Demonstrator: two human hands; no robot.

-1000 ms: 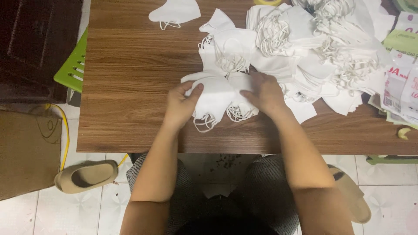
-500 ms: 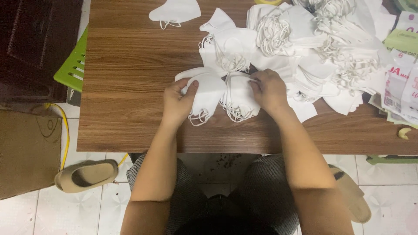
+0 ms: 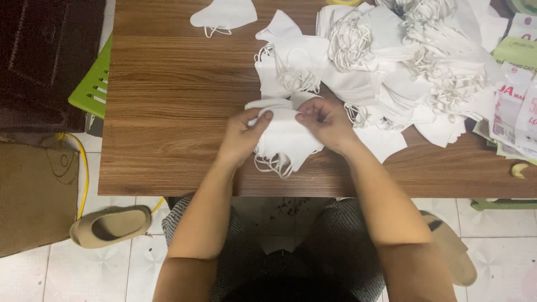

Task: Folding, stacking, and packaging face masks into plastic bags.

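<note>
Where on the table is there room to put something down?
The left part of the wooden table is bare, between its left edge and the left hand, below the lone mask. The right side is crowded with the mask pile and packets.

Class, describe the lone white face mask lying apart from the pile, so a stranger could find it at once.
Start at the wooden table and look to its far edge, left of the big heap of white masks. There a single white face mask lies flat on bare wood. Unlike the small stack held between both hands, it touches nothing else.
</note>
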